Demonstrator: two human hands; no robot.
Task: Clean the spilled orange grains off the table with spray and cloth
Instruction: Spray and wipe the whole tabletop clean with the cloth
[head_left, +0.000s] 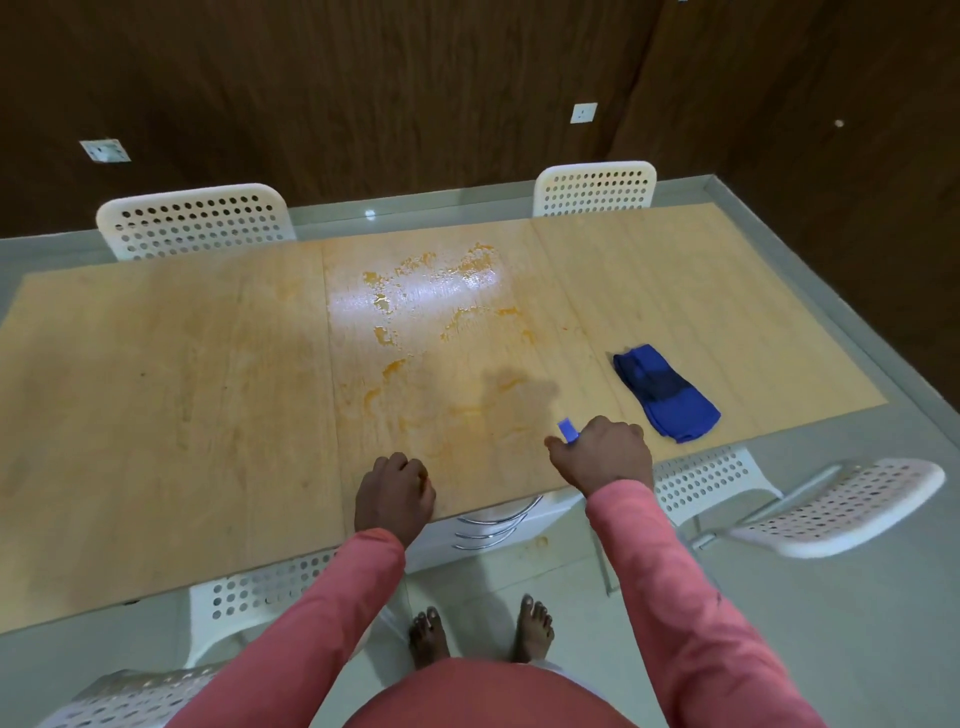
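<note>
My right hand (602, 454) is clamped round the spray bottle (567, 431), only its blue tip showing, so I judge I'm at the spraying step. My left hand (395, 491) rests curled on the bench (156, 395), holding nothing. The orange grains (431, 306), wet and patchy, lie beyond my fingers; the soft folded blue cloth (665, 392) lies right of them, to be picked up next.

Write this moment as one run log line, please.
right hand: holds spray | left hand: fist | cloth: untouched | spill: wet

Open tabletop, chairs around the edges

The table (156, 389) lies bare on its left part; a cloth (665, 392) lies right, chairs (195, 221) crowd the rim.
</note>
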